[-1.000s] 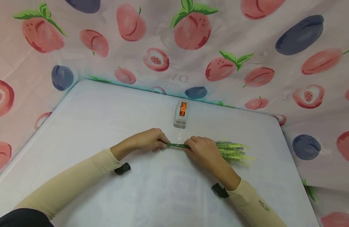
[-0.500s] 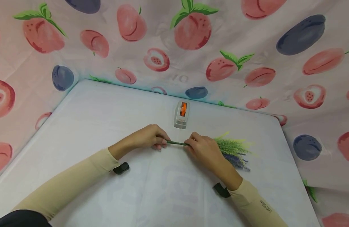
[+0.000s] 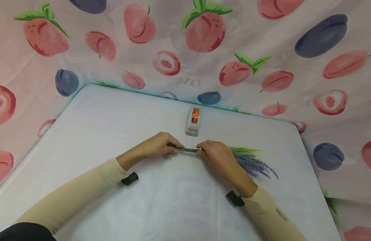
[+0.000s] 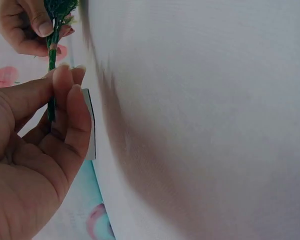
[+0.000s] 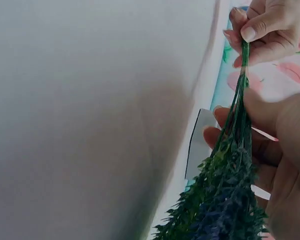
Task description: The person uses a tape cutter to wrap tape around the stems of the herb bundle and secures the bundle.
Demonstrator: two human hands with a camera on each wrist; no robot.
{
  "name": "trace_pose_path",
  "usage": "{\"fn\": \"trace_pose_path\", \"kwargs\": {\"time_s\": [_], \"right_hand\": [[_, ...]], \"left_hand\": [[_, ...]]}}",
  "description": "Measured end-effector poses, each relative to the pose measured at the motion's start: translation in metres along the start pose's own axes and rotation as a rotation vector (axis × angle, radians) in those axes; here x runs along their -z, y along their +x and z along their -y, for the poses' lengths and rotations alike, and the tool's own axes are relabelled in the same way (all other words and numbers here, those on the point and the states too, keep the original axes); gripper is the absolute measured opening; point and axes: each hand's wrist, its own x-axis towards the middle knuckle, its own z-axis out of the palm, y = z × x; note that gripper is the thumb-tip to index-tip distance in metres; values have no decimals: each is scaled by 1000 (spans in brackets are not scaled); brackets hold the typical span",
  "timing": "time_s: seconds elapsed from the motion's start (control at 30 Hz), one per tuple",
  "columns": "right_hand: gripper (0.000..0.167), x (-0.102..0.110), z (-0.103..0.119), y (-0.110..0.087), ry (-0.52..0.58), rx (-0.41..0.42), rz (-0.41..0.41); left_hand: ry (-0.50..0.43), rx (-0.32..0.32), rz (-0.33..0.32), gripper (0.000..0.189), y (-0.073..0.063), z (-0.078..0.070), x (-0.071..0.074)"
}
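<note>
A bunch of artificial lavender (image 3: 253, 164), with purple and yellow-green flower spikes, is held level above the white table, flowers to the right. My left hand (image 3: 161, 144) pinches the lower ends of its green stems (image 3: 188, 150) between thumb and fingers. Closer to the flowers, my right hand (image 3: 217, 155) pinches the same stems. A narrow light-brown band (image 4: 53, 46) shows around the stems between the hands in the left wrist view; what it is made of is unclear. From the right wrist, the flower heads (image 5: 220, 200) spread below my right thumb.
A grey tape dispenser (image 3: 193, 122) with an orange wheel stands just behind the hands on the white tabletop (image 3: 128, 110). Fruit-printed cloth (image 3: 179, 40) hangs along the table's back and sides.
The bunch has turned in my hands: purple spikes now face the front, where yellow-green ones mostly showed a second ago. Both hands have shifted slightly toward the back.
</note>
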Motion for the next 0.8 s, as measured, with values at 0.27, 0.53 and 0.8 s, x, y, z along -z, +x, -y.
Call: {"fn": "trace_pose_path", "kwargs": {"time_s": [0.27,0.53,0.8], "right_hand": [[40,4,-5,-2,-10,-61,21],[26,10,-12,-1,72,-136,19],[26,16,-9,1,139,-179,92]], "left_hand": [[-11,4,13,25,1,0,1],[21,-11,-3,26,2,0,3],[194,-144,-96,32,3,3,1]]}}
